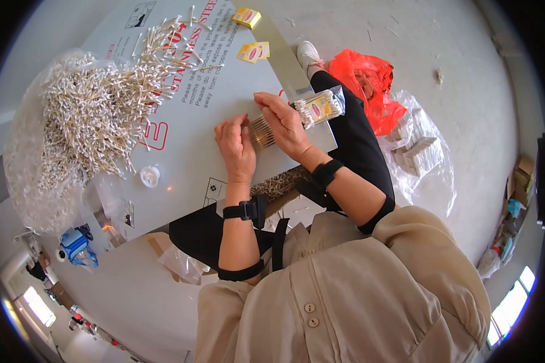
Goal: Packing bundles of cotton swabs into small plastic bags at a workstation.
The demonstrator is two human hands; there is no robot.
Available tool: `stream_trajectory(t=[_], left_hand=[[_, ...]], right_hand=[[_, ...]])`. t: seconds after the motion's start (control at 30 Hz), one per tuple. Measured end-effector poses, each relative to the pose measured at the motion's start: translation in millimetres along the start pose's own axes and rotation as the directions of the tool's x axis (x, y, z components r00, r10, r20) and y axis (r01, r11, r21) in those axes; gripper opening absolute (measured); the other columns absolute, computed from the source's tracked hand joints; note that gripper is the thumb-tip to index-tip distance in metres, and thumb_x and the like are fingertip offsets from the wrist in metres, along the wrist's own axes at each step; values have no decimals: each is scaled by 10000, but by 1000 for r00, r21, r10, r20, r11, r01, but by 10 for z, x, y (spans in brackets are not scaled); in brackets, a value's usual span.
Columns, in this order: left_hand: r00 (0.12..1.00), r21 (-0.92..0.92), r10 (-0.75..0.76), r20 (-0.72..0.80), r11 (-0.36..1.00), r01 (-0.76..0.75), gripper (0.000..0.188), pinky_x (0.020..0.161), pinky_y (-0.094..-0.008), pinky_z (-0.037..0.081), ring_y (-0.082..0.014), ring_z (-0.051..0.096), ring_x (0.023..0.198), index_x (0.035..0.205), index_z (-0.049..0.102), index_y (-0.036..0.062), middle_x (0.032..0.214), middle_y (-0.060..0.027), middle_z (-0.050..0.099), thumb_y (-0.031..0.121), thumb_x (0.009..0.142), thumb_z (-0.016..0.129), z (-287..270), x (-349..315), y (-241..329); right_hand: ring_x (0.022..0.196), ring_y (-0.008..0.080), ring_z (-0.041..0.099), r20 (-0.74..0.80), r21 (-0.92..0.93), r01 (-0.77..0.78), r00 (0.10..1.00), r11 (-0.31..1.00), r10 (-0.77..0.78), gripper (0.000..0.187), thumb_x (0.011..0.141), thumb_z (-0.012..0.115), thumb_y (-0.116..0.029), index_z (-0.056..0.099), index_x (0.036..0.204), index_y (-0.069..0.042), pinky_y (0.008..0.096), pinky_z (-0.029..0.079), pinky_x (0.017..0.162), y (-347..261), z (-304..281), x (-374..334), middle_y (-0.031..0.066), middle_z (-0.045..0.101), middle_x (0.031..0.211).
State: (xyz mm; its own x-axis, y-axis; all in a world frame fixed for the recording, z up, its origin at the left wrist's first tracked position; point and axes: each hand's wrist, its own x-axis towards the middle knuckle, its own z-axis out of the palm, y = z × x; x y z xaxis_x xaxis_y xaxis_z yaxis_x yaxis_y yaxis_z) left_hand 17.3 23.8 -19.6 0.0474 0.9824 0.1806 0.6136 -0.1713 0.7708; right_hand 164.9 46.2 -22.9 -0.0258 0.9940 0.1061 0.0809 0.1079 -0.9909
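Cotton swabs with brown sticks lie in a bundle at the table's near right edge, between my two hands. My left hand is closed, its bent fingers against the bundle's left end. Across the middle of the bundle lies my right hand, fingers together and curved over the sticks, hiding part of them. Just right of that hand, a clear plastic bag with white swab heads and a yellow card reaches past the table edge. I cannot tell whether the sticks between my hands are inside this bag.
A big heap of loose cotton swabs spills from a clear bag on the table's left. Yellow cards, a yellow box and a small round white container also lie there. A red plastic bag and bagged white packs are on the right.
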Motion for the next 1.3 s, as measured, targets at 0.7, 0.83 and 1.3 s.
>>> stream_trajectory(t=[0.7,0.83,1.3], left_hand=[[995,384,83,53,918,-97,630,1175,-508,212,-343,252,1457,1501,325,54,1577,-165,266,321,970,533,-144,-327,113],[974,512,-8,225,852,-112,713,1182,-540,159,-348,207,1471,1516,288,50,1590,-167,233,379,943,555,-140,-505,189],[960,-348,-166,-224,934,81,723,1202,-451,130,-357,130,1493,1532,149,-29,1604,-237,120,418,1028,411,82,-281,150]], right_hand=[[1201,151,527,-72,255,-134,985,958,157,272,1021,466,-55,572,1259,23,268,409,1042,14,-90,-214,87,569,1309],[1191,143,529,-43,248,-149,985,957,164,249,1004,483,-19,585,1227,23,267,409,1042,4,-108,-224,83,572,1296],[1262,206,490,-133,168,-50,989,984,73,323,1035,465,-154,537,1299,17,303,376,1067,-60,73,-226,129,513,1396]])
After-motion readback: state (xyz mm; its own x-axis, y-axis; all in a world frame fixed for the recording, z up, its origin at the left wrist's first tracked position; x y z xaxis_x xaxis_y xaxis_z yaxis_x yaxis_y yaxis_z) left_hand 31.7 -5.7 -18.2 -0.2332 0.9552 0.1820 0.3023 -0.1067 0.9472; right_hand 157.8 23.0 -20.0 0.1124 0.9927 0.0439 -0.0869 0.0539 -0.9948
